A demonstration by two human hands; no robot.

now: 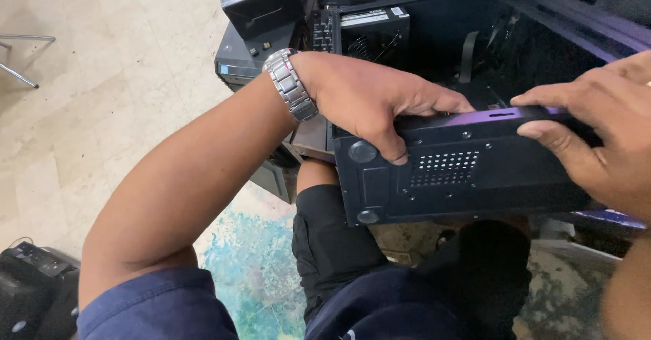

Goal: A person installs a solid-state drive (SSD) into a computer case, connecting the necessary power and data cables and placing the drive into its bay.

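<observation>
The computer case (468, 170) lies open on the person's lap; the left hand (369, 99) grips its near-left edge, the right hand (600, 136) its near-right edge; a power supply (373, 31) sits in its far-left corner; another case (261, 1) stands beyond its left end.

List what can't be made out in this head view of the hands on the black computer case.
- Right hand: cut off by the right frame edge.
- Left hand fingertips: curled over the black computer case rim, hidden inside.
- Case interior: too dark to tell parts.
- Case underside: hidden by the person's lap.
</observation>
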